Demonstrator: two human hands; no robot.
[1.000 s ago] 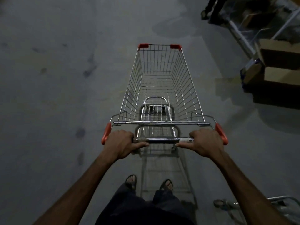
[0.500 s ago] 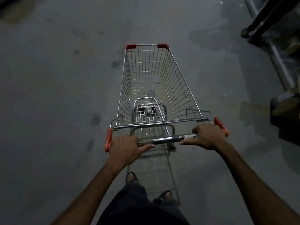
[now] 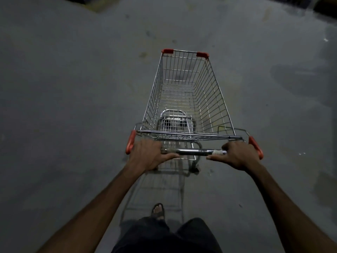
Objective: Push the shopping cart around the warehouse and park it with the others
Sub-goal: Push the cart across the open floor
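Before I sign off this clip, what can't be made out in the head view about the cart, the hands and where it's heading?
- Cart wheels: hidden under its basket.
- Fingertips of the left hand and right hand: curled out of sight round the handle bar.
- Other parked carts: none in frame.
- Dark shapes at the top edge: cut off and too dim to identify.
- One foot shows; the other is hidden by the trousers.

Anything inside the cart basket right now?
The cart basket carries no goods; only its folded wire child seat shows at the handle end. The floor shows through the mesh.
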